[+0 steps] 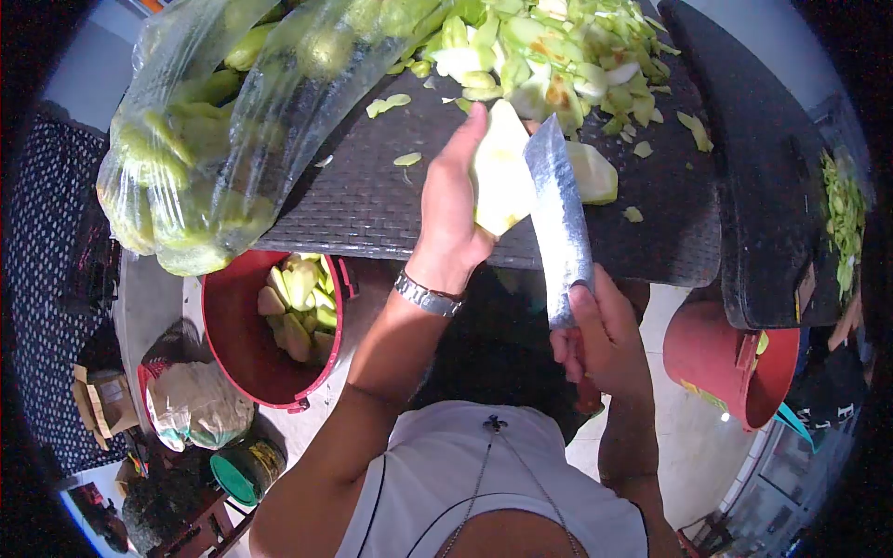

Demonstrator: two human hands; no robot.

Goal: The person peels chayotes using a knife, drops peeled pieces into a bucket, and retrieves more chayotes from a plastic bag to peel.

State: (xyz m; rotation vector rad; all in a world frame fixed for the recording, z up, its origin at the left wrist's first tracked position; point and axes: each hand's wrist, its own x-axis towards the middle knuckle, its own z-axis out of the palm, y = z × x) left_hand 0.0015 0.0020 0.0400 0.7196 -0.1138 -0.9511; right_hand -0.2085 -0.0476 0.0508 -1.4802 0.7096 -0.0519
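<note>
The peeled fruit [500, 172] is far and left of the right hand [606, 337], long axis near to far, above the worktop [363, 219]. That hand grips the knife [560, 219], blade at the fruit's right flank; farther off, the left hand [451, 205] clasps its left side.

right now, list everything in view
table: 1, dark, ahead
knife: 1, silver, right grip
peeled piece: 1, pale, left grip
second piece: 1, pale, by knife
peelings: many, green, table's far side
bag: 1+, clear, table's left
produce: several, green, inside bag
buckets: 2, red, either side
pieces: several, pale, left bucket
sack: 1, pale, lower left
tub: 1, green, lower left
box: 1, brown, left
panel: 1, black, right
edge clutter: unclear
wristband: 1, silver, left arm
shirt: 1, white, bottom
left grip: 1, around peeled piece
right grip: 1, around knife
</note>
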